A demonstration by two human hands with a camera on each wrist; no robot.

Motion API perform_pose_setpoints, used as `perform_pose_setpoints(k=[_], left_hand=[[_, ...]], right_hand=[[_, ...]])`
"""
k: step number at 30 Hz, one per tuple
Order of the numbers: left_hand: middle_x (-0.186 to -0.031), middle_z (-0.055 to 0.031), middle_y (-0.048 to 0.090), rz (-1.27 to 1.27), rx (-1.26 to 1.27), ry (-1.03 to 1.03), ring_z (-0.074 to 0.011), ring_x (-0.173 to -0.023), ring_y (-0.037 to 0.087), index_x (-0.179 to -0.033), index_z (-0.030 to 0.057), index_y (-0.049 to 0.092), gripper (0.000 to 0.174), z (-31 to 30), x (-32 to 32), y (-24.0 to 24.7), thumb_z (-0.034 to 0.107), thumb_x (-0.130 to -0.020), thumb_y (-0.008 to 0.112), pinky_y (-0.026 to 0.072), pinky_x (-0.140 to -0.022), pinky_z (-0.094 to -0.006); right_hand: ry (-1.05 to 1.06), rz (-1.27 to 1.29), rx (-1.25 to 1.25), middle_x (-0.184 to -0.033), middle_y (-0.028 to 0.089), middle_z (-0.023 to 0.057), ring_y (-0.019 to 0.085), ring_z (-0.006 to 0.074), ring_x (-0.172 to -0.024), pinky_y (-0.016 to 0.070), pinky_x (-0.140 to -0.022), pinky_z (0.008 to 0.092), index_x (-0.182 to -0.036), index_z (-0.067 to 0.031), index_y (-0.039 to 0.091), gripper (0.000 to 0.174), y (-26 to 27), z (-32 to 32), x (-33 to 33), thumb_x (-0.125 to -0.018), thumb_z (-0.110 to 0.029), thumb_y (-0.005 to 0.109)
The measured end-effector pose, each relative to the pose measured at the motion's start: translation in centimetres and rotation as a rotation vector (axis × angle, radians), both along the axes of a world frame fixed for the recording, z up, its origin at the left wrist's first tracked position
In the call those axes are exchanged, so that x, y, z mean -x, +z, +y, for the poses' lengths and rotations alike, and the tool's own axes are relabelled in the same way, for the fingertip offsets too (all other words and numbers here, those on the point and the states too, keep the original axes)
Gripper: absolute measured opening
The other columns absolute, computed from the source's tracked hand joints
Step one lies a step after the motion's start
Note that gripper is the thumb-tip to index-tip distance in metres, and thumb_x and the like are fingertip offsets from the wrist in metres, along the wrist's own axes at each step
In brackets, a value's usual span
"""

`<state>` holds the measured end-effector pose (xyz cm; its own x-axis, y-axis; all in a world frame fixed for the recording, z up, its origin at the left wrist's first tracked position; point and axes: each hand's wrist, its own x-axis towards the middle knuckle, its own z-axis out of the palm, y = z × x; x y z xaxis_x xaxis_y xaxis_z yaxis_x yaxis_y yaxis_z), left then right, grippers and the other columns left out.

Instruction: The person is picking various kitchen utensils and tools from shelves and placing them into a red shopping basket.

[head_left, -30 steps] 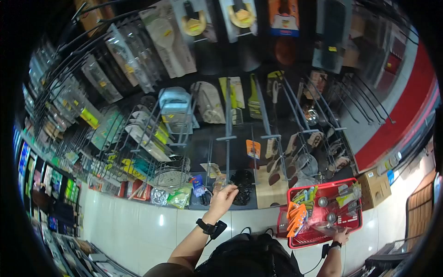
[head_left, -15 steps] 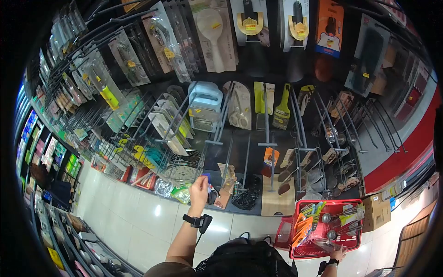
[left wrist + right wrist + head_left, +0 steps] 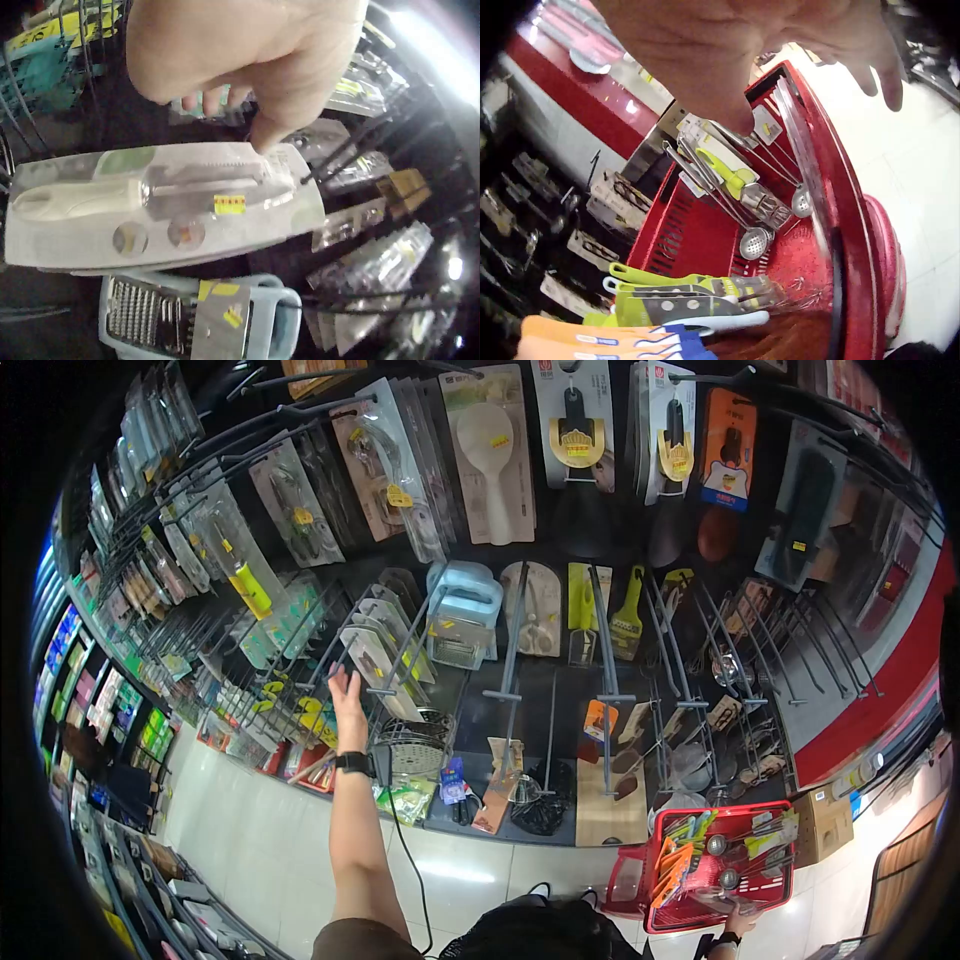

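Note:
In the head view my left hand (image 3: 347, 705) is raised among the hooks, its fingers spread and holding nothing. Close to it hangs a carded white-handled serrated knife (image 3: 82, 201). The left wrist view shows my thumb tip right at the card's upper edge. A light blue boxed grater (image 3: 142, 315) hangs beside that card. My right hand (image 3: 741, 922) lies over the near rim of a red shopping basket (image 3: 847, 195), fingers stretched outside it. Inside are slotted ladles (image 3: 754, 244), green-handled packaged tools (image 3: 675, 296) and orange-and-blue cards (image 3: 600, 337).
Hooks with carded kitchen tools cover the dark display wall, including a white rice spoon (image 3: 490, 460) and a green brush (image 3: 627, 615). Round metal racks (image 3: 415, 750) and a black plastic bag (image 3: 545, 800) are low down. A cardboard box (image 3: 825, 825) stands beside the basket.
My left hand has moved left and up from the low shelf to the hanging cards, its fingers spreading. The head view has shifted. My right hand stays at the basket rim.

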<state>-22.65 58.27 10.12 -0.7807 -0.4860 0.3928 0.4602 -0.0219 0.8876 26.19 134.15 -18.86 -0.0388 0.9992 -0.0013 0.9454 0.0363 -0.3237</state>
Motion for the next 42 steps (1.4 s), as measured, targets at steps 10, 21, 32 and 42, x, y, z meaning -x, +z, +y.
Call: perform_pose_setpoints(k=[10, 21, 32, 42], left_hand=[[-0.129, -0.0054, 0.047, -0.007, -0.188, -0.464, -0.0160, -0.120, 0.041, -0.130, 0.0035, 0.040, 0.046, -2.6, 4.5, 2.5, 0.011, -0.088, 0.057, 0.0284, -0.101, -0.0291], [-0.112, -0.0055, 0.058, 0.089, -0.128, -0.483, -0.0156, -0.104, 0.053, -0.112, 0.0017, 0.054, 0.028, -5.2, 5.3, 0.6, 0.005, -0.085, 0.060, 0.0371, -0.096, -0.0280], [-0.095, 0.0006, 0.061, 0.073, -0.180, -0.235, -0.0079, -0.088, 0.055, -0.099, 0.0081, 0.058, 0.013, -2.7, -6.5, 3.8, 0.005, -0.087, 0.058, 0.0405, -0.080, -0.0232], [-0.098, -0.0049, 0.059, -0.098, -0.043, -0.254, -0.0117, -0.089, 0.054, -0.102, 0.0019, 0.054, 0.014, 3.0, -13.2, 2.5, 0.008, -0.090, 0.052, 0.0416, -0.082, -0.0259]], right_hand=[[-0.008, 0.274, 0.197, -0.125, 0.044, 0.0310, 0.046, 0.0439, -0.113, 0.0380, -0.096, 0.0441, -0.140, 0.0001, 0.014, 0.094, -2.3, -4.4, -1.8, -0.073, -0.032, 0.071], [0.102, 0.613, 0.245, -0.130, 0.042, 0.0192, 0.051, 0.0270, -0.107, 0.0438, -0.085, 0.0333, -0.139, -0.0033, 0.024, 0.076, -4.9, -1.4, -2.7, -0.074, -0.012, 0.064], [0.385, 0.792, 0.070, -0.129, 0.042, 0.0193, 0.045, 0.0265, -0.114, 0.0371, -0.096, 0.0336, -0.138, -0.0066, 0.030, 0.064, 7.4, -6.9, 7.8, -0.080, 0.002, 0.057], [0.703, 0.930, 0.121, -0.119, 0.053, 0.0097, 0.055, 0.0211, -0.101, 0.0463, -0.085, 0.0316, -0.124, -0.0040, 0.046, 0.048, 25.1, -18.0, 15.8, -0.078, 0.004, 0.057]])
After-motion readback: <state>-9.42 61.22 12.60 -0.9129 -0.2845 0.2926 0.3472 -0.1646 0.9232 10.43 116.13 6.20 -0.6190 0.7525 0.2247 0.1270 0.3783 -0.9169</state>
